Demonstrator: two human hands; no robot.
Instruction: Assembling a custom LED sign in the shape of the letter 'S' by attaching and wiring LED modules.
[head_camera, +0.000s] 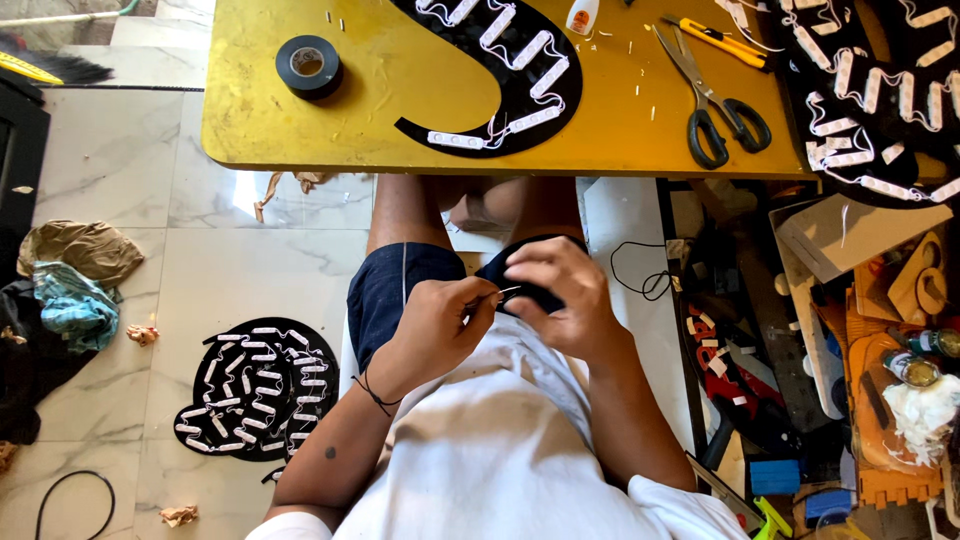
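Note:
I sit at a yellow table (300, 120), looking down at my lap. My left hand (440, 325) pinches a thin pale wire (503, 293) between thumb and fingers. My right hand (560, 295) closes on the other end of that wire, just to the right, over my dark shorts. Both hands nearly touch above my thighs. On the table above them lies a black curved panel (500, 75) fitted with white light modules joined by wires.
A black tape roll (308, 66), scissors (712, 105), a yellow cutter (722, 40) and a second black panel (880, 100) lie on the table. Another module-covered panel (255, 390) rests on the marble floor. Cluttered shelves (850, 380) stand at the right, rags (70, 280) at the left.

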